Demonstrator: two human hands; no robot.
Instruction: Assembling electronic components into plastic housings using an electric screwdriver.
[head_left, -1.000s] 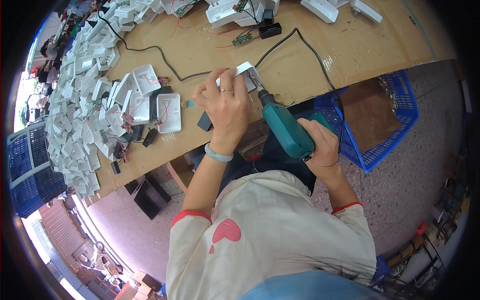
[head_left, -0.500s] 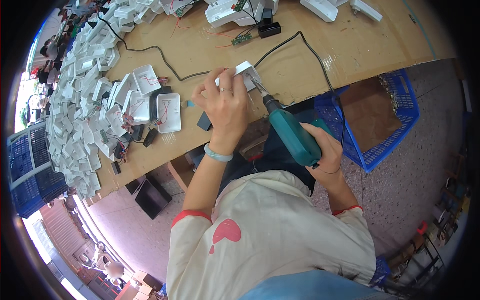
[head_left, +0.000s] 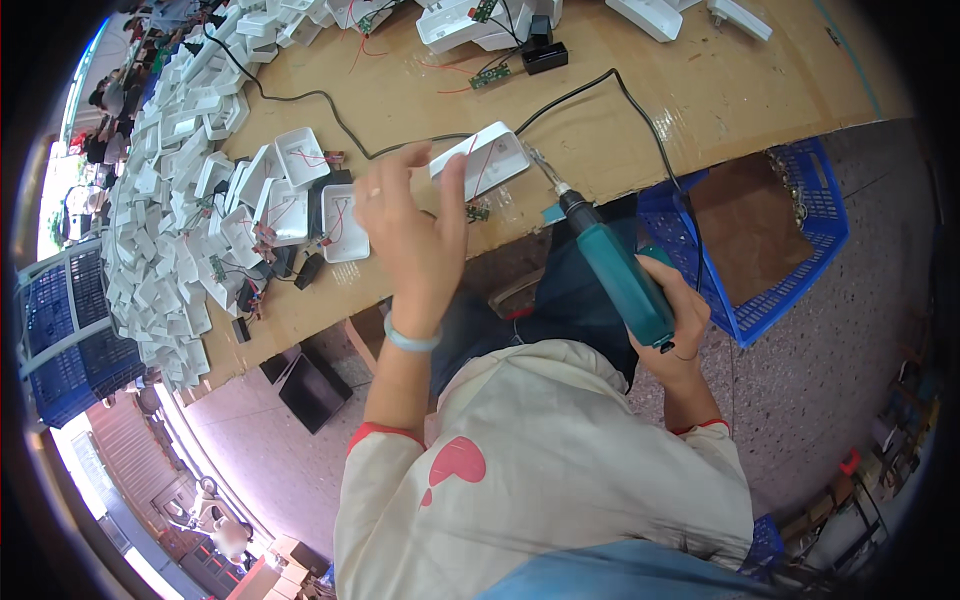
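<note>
My right hand (head_left: 680,310) is wrapped around a teal corded soldering gun (head_left: 625,283). Its slim metal tip points up and left, just beside the right end of a white plastic housing (head_left: 497,165). The open-topped housing sits on the table with a thin red wire across it. My left hand (head_left: 412,225) is at the housing's left, with thumb and fingers apart and nothing held. The thumb overlaps the housing's left part; whether it touches cannot be told. A small green circuit board (head_left: 478,213) lies at the housing's near side, partly hidden by my hand.
White housings with wires (head_left: 345,222) lie left of my hand, beside a big heap of white housings (head_left: 165,220). Circuit boards (head_left: 490,76) and a black block (head_left: 545,58) are at the back. A black cord (head_left: 640,110) crosses the table. A blue crate (head_left: 835,215) stands right.
My left hand has let go of the housing and moved left, its fingers spreading. The soldering gun has drawn back right and down, its tip now outside the housing.
</note>
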